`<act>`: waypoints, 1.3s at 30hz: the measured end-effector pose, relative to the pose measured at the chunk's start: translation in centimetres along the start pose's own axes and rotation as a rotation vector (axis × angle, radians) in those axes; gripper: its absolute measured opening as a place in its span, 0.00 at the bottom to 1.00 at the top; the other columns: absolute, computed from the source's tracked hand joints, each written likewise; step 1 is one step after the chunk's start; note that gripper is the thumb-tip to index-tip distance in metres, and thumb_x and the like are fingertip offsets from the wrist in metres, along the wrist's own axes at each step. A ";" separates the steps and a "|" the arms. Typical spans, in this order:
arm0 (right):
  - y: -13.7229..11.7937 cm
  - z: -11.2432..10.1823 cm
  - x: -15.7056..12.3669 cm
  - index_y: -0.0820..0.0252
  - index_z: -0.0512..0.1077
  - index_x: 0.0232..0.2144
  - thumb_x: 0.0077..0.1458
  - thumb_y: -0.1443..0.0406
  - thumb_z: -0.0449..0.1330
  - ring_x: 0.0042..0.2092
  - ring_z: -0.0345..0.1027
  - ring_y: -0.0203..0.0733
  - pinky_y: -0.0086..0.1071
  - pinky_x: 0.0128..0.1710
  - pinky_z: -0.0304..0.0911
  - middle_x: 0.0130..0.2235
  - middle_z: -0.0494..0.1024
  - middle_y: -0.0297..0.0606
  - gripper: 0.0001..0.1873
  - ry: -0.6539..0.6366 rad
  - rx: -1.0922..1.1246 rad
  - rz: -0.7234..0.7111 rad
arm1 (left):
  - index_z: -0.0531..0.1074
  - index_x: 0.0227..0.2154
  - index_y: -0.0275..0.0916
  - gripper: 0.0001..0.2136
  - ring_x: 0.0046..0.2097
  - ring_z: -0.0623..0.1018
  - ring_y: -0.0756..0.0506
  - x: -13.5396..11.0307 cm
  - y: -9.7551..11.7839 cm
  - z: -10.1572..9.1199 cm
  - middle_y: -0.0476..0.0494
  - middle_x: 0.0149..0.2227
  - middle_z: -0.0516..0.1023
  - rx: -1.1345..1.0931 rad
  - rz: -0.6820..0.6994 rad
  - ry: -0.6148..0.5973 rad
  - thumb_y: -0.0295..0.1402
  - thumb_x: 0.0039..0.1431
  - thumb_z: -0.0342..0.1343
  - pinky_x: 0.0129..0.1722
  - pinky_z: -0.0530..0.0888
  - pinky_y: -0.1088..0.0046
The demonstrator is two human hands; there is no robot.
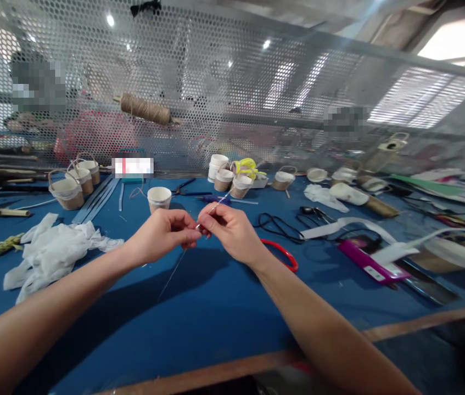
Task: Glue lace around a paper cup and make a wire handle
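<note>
Head view: both grips [200, 229] pinching thread [214, 209]

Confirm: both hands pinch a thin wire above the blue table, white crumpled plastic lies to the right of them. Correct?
Not quite. The head view shows the white crumpled plastic lying to the left of the hands, not the right. The rest holds: left hand and right hand pinch the thin wire above the blue table.
</note>
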State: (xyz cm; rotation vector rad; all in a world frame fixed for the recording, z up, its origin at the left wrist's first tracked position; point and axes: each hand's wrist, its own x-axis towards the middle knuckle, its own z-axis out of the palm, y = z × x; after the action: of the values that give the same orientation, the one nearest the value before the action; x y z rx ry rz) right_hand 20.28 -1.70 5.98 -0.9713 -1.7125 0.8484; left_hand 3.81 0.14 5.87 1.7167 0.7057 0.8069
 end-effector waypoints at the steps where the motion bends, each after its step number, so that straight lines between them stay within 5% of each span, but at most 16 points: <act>1: 0.0 0.0 0.0 0.61 0.66 0.22 0.50 0.57 0.58 0.24 0.60 0.30 0.27 0.25 0.59 0.23 0.67 0.30 0.13 -0.006 0.008 0.012 | 0.67 0.21 0.35 0.05 0.23 0.69 0.54 -0.1 0.1 0.1 0.52 0.19 0.71 0.035 0.012 0.008 0.29 0.47 0.56 0.25 0.67 0.78; 8: 0.0 0.2 -0.1 0.61 0.65 0.21 0.47 0.55 0.60 0.22 0.60 0.28 0.25 0.22 0.56 0.21 0.68 0.30 0.15 0.009 0.230 0.197 | 0.69 0.23 0.35 0.06 0.24 0.69 0.53 -0.4 -0.1 0.5 0.50 0.22 0.73 0.307 0.116 0.119 0.32 0.51 0.54 0.26 0.66 0.78; 17: 0.0 0.0 0.2 0.62 0.66 0.22 0.49 0.58 0.59 0.23 0.62 0.29 0.25 0.23 0.59 0.22 0.69 0.30 0.13 0.060 -0.003 0.164 | 0.72 0.24 0.34 0.05 0.23 0.66 0.54 -0.6 0.2 0.3 0.49 0.22 0.73 0.729 0.250 0.216 0.28 0.52 0.54 0.23 0.62 0.79; 27: 0.1 0.1 0.1 0.61 0.67 0.23 0.46 0.56 0.61 0.24 0.64 0.30 0.26 0.23 0.60 0.23 0.70 0.31 0.14 0.051 0.154 0.163 | 0.75 0.28 0.35 0.09 0.23 0.67 0.53 0.0 0.1 -1.1 0.49 0.24 0.73 0.341 0.060 0.009 0.34 0.51 0.52 0.23 0.65 0.79; 33: 0.2 0.2 0.2 0.61 0.68 0.27 0.46 0.58 0.62 0.24 0.66 0.31 0.26 0.22 0.62 0.23 0.71 0.30 0.12 0.059 0.202 0.168 | 0.75 0.29 0.34 0.10 0.24 0.66 0.53 -0.2 0.5 -1.0 0.50 0.23 0.72 0.420 0.063 -0.030 0.31 0.50 0.49 0.23 0.63 0.79; 39: 0.4 0.3 0.2 0.63 0.68 0.25 0.46 0.60 0.63 0.25 0.67 0.31 0.27 0.24 0.64 0.24 0.73 0.32 0.11 0.097 0.261 0.171 | 0.71 0.27 0.33 0.07 0.23 0.64 0.54 -0.3 -0.2 -0.2 0.50 0.22 0.70 0.551 0.135 0.083 0.28 0.50 0.48 0.23 0.61 0.79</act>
State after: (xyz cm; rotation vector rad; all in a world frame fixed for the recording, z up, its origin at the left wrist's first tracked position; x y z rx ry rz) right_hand 20.05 -1.37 5.64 -0.9725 -1.4095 1.0886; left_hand 3.43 0.12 5.66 2.2529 0.9376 0.8285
